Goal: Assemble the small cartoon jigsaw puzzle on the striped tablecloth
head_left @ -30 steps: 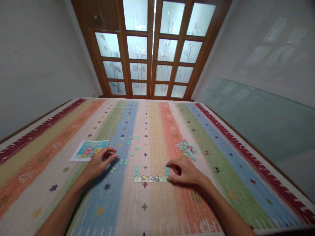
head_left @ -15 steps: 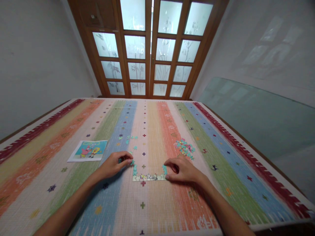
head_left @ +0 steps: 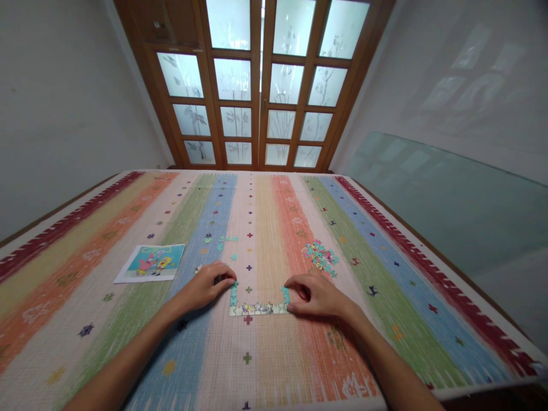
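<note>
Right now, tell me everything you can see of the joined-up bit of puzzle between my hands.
The joined puzzle is a thin, flat U shape that looks like cardboard. It has a pale, multicoloured bottom row with a short teal arm rising at each end, and the middle is not filled in. It lies flat on the striped mat, across the pale middle stripes. The left hand has its fingertips at the top of the left arm. The right hand touches the right corner.

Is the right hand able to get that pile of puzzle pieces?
Probably yes. The pile of loose pieces lies just past the right hand, with nothing between them. The hand rests at a corner of the puzzle frame.
</note>
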The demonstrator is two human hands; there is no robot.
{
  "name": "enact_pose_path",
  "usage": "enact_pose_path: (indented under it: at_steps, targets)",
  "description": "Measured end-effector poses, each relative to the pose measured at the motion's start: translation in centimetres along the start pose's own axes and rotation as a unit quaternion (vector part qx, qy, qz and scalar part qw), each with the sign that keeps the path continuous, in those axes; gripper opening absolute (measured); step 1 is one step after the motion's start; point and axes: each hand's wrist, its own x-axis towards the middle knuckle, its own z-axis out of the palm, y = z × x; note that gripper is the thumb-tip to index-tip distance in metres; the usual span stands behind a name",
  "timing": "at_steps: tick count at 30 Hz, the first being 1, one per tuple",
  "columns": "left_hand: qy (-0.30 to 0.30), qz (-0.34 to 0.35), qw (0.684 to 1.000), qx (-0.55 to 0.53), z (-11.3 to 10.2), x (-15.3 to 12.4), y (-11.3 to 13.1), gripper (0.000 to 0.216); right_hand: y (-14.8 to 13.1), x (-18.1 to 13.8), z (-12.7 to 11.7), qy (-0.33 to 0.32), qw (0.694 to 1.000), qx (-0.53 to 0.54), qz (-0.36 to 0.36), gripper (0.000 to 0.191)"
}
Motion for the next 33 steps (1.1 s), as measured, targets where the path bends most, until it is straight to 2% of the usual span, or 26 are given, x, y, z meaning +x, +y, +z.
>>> enact_pose_path:
  at_steps: [12,33]
  targets:
    - [0.015,0.067,0.997,0.026,0.8,-0.1,-0.7,0.020,0.3,0.1,0.1,0.004,1.000,0.010,-0.004,0.037]
    - [0.018,0.076,0.996,0.043,1.1,-0.1,-0.7,0.023,0.2,0.1,0.1,0.004,1.000,-0.003,-0.008,0.036]
